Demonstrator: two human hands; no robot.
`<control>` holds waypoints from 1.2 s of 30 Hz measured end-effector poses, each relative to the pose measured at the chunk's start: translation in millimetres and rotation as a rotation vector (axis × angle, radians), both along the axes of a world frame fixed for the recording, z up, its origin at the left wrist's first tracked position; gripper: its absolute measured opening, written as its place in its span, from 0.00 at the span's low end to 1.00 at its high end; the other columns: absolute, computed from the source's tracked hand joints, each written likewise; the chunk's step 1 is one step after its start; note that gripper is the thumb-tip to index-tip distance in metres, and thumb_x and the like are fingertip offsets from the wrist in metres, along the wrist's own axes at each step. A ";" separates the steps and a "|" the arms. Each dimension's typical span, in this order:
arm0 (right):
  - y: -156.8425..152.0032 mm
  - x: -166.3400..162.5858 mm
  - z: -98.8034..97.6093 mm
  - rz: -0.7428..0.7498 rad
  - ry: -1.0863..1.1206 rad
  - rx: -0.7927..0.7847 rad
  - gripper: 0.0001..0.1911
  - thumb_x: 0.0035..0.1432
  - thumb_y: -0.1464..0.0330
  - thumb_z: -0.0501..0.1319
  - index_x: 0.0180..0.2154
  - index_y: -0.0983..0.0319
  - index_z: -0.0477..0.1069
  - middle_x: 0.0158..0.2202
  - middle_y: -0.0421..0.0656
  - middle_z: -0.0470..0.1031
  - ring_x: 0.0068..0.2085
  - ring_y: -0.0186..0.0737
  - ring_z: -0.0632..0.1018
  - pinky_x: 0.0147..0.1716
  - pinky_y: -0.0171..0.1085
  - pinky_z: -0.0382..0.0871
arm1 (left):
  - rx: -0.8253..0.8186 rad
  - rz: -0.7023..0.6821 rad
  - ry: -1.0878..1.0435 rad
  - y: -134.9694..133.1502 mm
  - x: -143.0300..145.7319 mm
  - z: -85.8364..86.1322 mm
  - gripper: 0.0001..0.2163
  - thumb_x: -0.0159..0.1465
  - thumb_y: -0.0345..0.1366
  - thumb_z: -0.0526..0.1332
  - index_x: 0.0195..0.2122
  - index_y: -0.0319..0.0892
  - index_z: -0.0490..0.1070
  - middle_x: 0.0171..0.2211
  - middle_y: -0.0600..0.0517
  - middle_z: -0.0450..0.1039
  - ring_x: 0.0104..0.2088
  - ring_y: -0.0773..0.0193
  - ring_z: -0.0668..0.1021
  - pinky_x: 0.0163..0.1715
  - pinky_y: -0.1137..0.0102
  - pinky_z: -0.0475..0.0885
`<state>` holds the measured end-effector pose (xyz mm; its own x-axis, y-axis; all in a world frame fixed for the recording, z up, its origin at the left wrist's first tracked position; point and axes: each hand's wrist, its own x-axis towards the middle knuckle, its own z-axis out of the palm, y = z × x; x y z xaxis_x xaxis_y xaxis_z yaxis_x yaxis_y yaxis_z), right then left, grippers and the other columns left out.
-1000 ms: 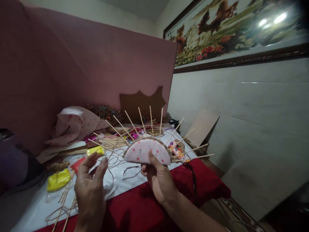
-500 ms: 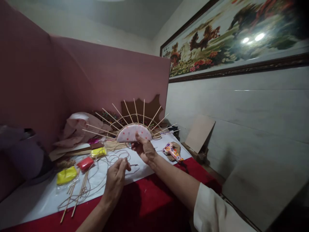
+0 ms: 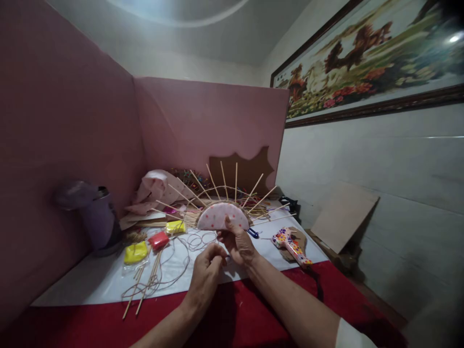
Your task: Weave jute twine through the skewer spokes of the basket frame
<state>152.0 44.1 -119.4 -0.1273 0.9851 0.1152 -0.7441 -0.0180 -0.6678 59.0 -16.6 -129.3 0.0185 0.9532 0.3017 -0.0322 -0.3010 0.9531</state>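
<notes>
My right hand (image 3: 237, 241) grips a half-round piece covered in pink dotted fabric (image 3: 217, 216) by its lower straight edge, thumb in front. Thin wooden sticks (image 3: 236, 181) fan out from its curved rim, and a cord runs across several of them. Just left of that wrist, my left hand (image 3: 208, 270) is closed in a pinch on the end of a thin brown cord; only a short dark tip shows past the fingers. Loops of this cord (image 3: 188, 263) lie on the white sheet to the left.
On the white table sheet (image 3: 90, 285) lie yellow clay packs (image 3: 136, 252), a red pack (image 3: 158, 240) and loose sticks (image 3: 139, 290). A flower-patterned glue gun (image 3: 292, 245) rests on cardboard at right. A purple container (image 3: 96, 217) stands left; pink partitions (image 3: 210, 116) rise behind.
The view has swung left, so the scene sits further right. My left hand has come closer to my right hand. The fan-like piece stays in my right hand.
</notes>
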 end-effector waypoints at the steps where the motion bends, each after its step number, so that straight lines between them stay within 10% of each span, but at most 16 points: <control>1: -0.4 -0.3 0.6 -0.020 0.013 -0.001 0.20 0.38 0.59 0.71 0.27 0.67 0.69 0.19 0.38 0.71 0.20 0.29 0.70 0.17 0.27 0.62 | -0.030 -0.004 -0.015 0.0 0.2 0.3 0.05 0.50 0.27 0.55 0.21 0.42 0.68 0.18 0.55 0.65 0.23 0.66 0.66 0.25 0.73 0.60; 9: -1.8 -5.1 -3.2 -0.042 -0.025 0.004 0.17 0.39 0.62 0.71 0.26 0.66 0.70 0.20 0.38 0.70 0.20 0.30 0.68 0.17 0.29 0.59 | -0.204 0.023 -0.184 11.7 -7.5 -4.7 0.14 0.52 0.46 0.62 0.25 0.38 0.71 0.20 0.53 0.68 0.18 0.70 0.65 0.17 0.75 0.57; 21: -1.2 -2.2 -0.1 -0.110 0.086 0.019 0.18 0.37 0.62 0.71 0.30 0.65 0.72 0.24 0.40 0.75 0.22 0.30 0.70 0.20 0.29 0.61 | -0.384 -0.095 -0.527 39.6 -5.8 33.9 0.14 0.44 0.41 0.67 0.29 0.38 0.72 0.27 0.50 0.75 0.28 0.63 0.74 0.29 0.69 0.62; 36: -5.2 3.3 1.2 -0.175 -0.021 -0.042 0.16 0.42 0.60 0.68 0.34 0.59 0.72 0.27 0.37 0.75 0.24 0.30 0.69 0.20 0.28 0.57 | -0.341 -0.154 -0.689 50.9 -25.7 18.7 0.12 0.51 0.38 0.67 0.35 0.41 0.73 0.29 0.53 0.76 0.30 0.66 0.75 0.29 0.72 0.65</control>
